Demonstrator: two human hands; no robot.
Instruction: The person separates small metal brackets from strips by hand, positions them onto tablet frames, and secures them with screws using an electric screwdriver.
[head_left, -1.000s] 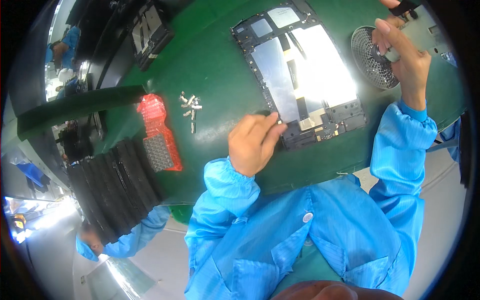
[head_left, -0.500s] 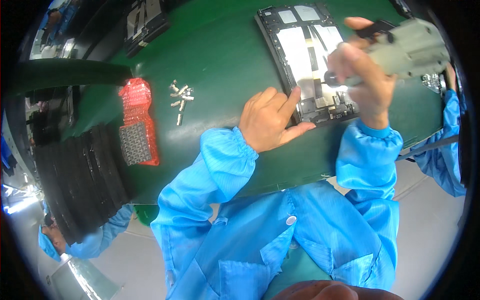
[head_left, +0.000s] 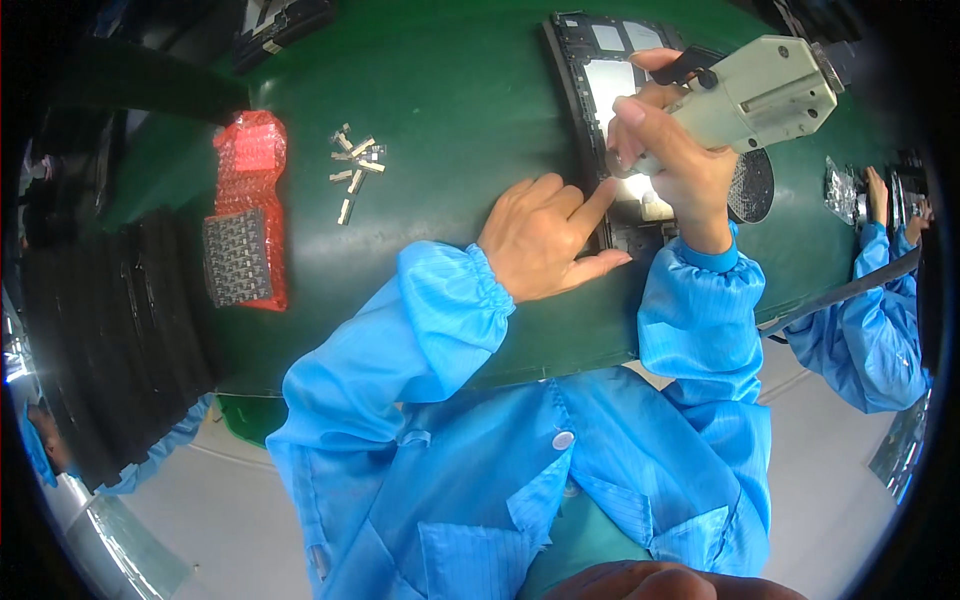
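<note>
A flat black electronic device chassis [head_left: 608,85] with white panels, its kind unclear, lies on the green table. My left hand [head_left: 540,238] rests at its lower left edge, index finger and thumb stretched apart, holding nothing. In my right hand [head_left: 685,165] is a pale grey-green electric screwdriver [head_left: 770,92], gripped near its front end and held over the chassis. Its bit is hidden behind my fingers, so I cannot tell whether it touches a screw. Bright light falls on the chassis below the hand.
Small metallic parts [head_left: 357,168] lie in a loose pile left of centre. Further left, a grey sheet of components [head_left: 236,258] sits on red bubble wrap [head_left: 252,160]. A black stack [head_left: 120,330] stands at the left; a dark speckled round dish [head_left: 752,186] and a co-worker's sleeve [head_left: 850,335] are right.
My right hand and the screwdriver have moved left across the chassis, closer to my left hand. The round dish now shows beside my right wrist. The left hand keeps its place at the chassis edge.
</note>
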